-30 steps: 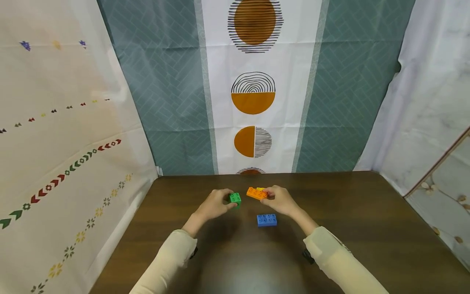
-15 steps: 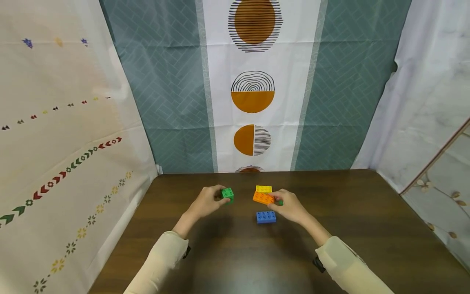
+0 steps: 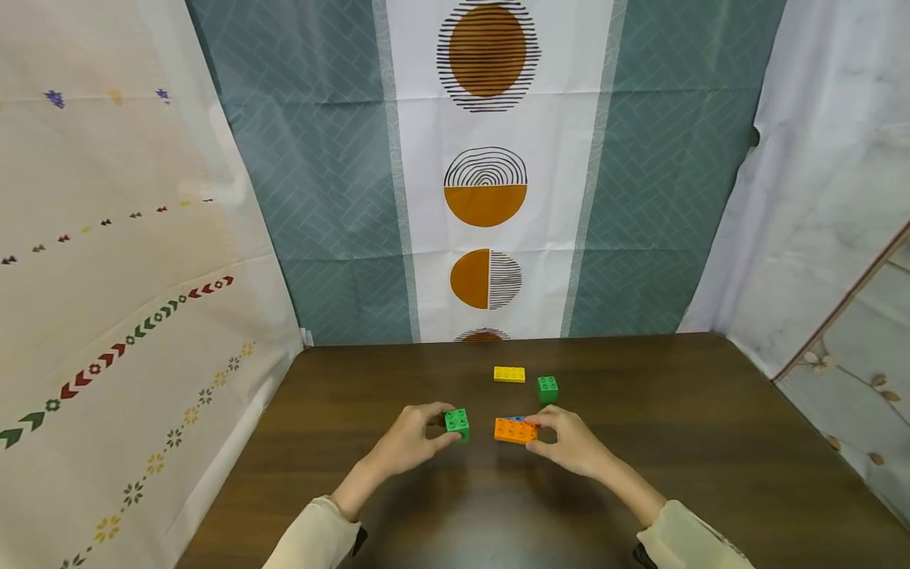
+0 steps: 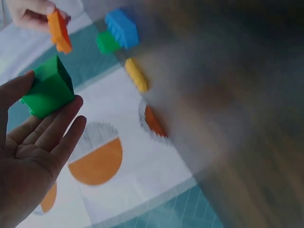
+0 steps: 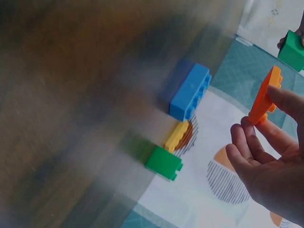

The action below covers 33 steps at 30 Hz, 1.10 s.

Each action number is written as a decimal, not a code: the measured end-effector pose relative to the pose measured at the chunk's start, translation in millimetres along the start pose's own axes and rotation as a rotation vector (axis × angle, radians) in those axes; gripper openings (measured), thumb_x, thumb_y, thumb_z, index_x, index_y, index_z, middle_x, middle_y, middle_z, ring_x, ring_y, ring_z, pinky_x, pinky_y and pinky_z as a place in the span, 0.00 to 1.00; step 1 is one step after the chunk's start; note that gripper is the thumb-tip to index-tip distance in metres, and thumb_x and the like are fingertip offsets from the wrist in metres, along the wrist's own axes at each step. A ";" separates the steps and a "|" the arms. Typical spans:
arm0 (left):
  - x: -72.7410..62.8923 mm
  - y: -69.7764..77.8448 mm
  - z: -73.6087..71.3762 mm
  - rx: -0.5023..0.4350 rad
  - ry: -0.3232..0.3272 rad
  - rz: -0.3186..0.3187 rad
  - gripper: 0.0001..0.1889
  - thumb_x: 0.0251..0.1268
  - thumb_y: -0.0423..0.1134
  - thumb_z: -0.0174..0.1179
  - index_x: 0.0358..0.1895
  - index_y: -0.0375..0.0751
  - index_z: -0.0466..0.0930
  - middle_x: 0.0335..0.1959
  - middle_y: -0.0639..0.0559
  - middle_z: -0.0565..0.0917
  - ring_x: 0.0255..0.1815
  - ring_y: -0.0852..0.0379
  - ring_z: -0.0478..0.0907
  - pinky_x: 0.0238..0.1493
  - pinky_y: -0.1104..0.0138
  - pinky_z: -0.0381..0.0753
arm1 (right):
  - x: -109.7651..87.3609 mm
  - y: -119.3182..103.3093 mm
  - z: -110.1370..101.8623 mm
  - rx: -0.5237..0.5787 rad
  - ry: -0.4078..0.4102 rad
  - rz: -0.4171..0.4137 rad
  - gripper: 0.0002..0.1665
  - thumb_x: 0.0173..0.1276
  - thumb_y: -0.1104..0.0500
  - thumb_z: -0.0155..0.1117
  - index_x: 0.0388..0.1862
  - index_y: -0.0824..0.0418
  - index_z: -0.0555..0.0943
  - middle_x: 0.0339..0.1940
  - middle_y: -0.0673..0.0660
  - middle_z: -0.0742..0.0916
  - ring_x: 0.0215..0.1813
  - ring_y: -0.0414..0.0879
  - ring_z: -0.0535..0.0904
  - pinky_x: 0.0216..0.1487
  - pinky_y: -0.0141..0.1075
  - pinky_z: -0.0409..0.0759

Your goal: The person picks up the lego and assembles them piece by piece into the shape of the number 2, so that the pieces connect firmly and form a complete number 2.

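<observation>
Between thumb and fingers, my left hand (image 3: 407,441) pinches a green building block (image 3: 457,424), held above the table. My right hand (image 3: 569,442) pinches the right end of a flat orange building block (image 3: 515,431). In the right wrist view the orange block (image 5: 266,96) is tilted and raised off the table. Behind and below it lies a blue block (image 5: 190,92), mostly covered by the orange one in the head view. The two held blocks are apart, side by side.
A flat yellow block (image 3: 509,374) lies on the dark wooden table (image 3: 341,395) farther back. Right of it stands another green block (image 3: 547,389). Patterned cloths hang behind the table and at both sides.
My right hand has brought the orange block nearer, over the blue one, uncovering the yellow and second green blocks. My left hand, with its green block, shifted left, then back right and nearer.
</observation>
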<state>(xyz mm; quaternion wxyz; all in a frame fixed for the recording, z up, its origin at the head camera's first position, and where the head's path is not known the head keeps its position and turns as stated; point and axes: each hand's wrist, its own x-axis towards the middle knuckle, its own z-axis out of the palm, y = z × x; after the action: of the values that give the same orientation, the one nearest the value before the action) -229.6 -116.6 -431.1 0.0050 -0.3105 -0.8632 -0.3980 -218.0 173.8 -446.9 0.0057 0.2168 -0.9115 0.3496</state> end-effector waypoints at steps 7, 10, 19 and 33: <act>-12.3 -5.6 17.8 0.000 -0.033 -0.015 0.17 0.62 0.40 0.66 0.50 0.35 0.80 0.40 0.49 0.88 0.41 0.58 0.84 0.44 0.66 0.84 | -8.0 1.8 14.5 -0.042 -0.077 -0.042 0.23 0.60 0.57 0.72 0.52 0.68 0.83 0.45 0.56 0.85 0.46 0.50 0.80 0.49 0.44 0.82; -13.0 -7.3 23.3 -0.025 -0.043 -0.020 0.15 0.63 0.39 0.65 0.50 0.34 0.79 0.39 0.48 0.87 0.38 0.59 0.83 0.41 0.71 0.83 | -9.8 4.1 19.8 -0.053 -0.105 -0.058 0.22 0.59 0.56 0.72 0.50 0.67 0.84 0.44 0.56 0.85 0.45 0.50 0.80 0.48 0.42 0.81; -11.0 -13.5 44.8 -0.086 -0.129 -0.049 0.15 0.68 0.41 0.61 0.51 0.36 0.76 0.40 0.48 0.85 0.40 0.60 0.83 0.40 0.75 0.80 | -14.9 4.9 36.2 -0.035 -0.210 -0.045 0.20 0.59 0.55 0.73 0.48 0.63 0.85 0.42 0.52 0.85 0.45 0.47 0.80 0.48 0.40 0.81; -7.8 -21.1 60.2 -0.095 -0.135 -0.075 0.14 0.69 0.40 0.60 0.52 0.37 0.76 0.42 0.49 0.85 0.44 0.55 0.84 0.44 0.73 0.81 | -8.5 2.8 49.7 -0.044 -0.247 -0.014 0.20 0.58 0.55 0.73 0.48 0.63 0.85 0.43 0.51 0.85 0.46 0.47 0.80 0.50 0.42 0.81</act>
<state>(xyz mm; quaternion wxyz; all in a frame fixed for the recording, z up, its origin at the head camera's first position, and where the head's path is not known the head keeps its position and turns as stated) -220.3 -89.5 -488.7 -0.0828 -0.3037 -0.8529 -0.4165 -204.4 147.1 -487.6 -0.0996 0.2645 -0.9112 0.2999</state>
